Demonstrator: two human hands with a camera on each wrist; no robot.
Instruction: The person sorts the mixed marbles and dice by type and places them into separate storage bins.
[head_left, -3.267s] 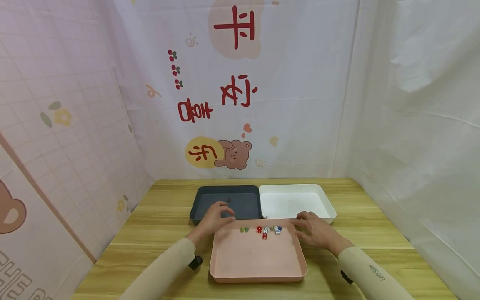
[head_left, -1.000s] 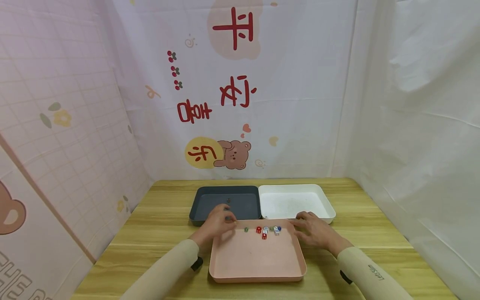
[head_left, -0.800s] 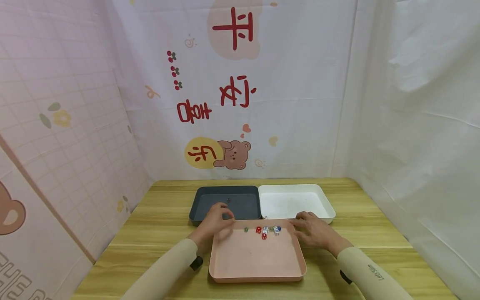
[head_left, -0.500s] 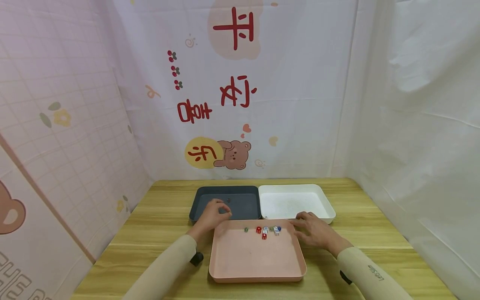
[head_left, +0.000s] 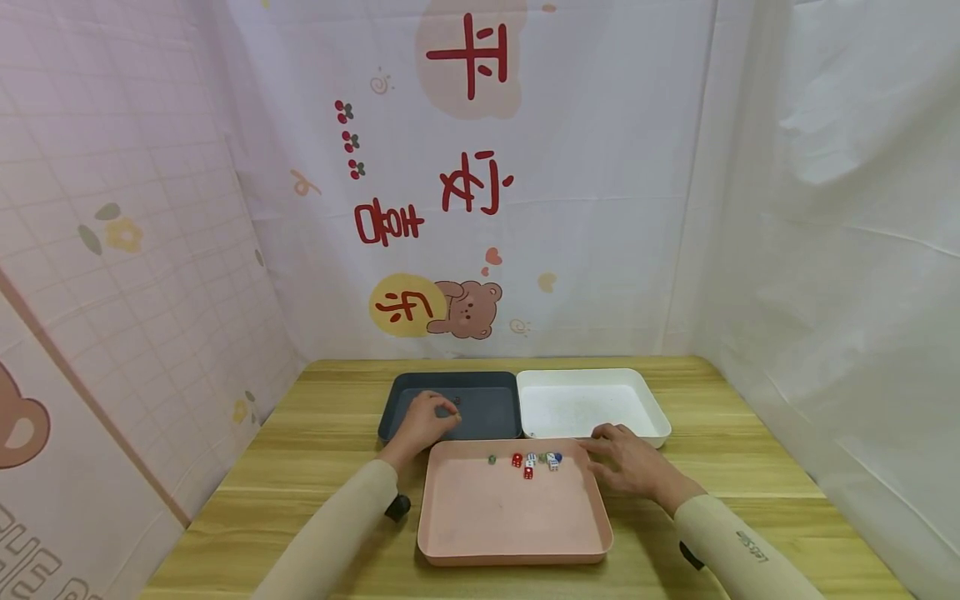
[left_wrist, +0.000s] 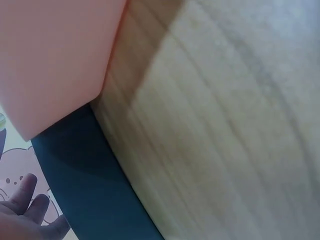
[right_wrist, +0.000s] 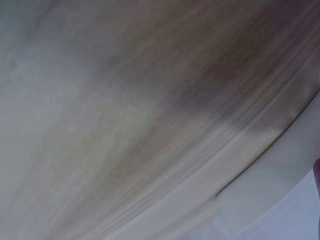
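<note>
My left hand (head_left: 422, 423) is over the dark grey tray (head_left: 491, 400), thumb and forefinger pinching a small glass marble (left_wrist: 2, 120); in the left wrist view the other fingers spread apart. Another small marble (head_left: 457, 400) lies in that tray. Below it on the table, the pink tray (head_left: 517, 521) holds a greenish marble (head_left: 492, 459), red dice (head_left: 517, 459), white dice (head_left: 532, 459) and a blue marble (head_left: 557, 457) along its far side. My right hand (head_left: 630, 460) rests with relaxed fingers at the pink tray's far right corner.
A white tray (head_left: 588, 400) stands right of the dark one, touching it; a tiny clear object (head_left: 532, 434) sits near its front left corner. The wooden table (head_left: 270, 483) is bounded by printed cloth (head_left: 600, 208) behind and at both sides.
One of the two greenish marbles at the pink tray's left was picked up by my left hand, which has moved up and left over the dark tray. My right hand has stayed put.
</note>
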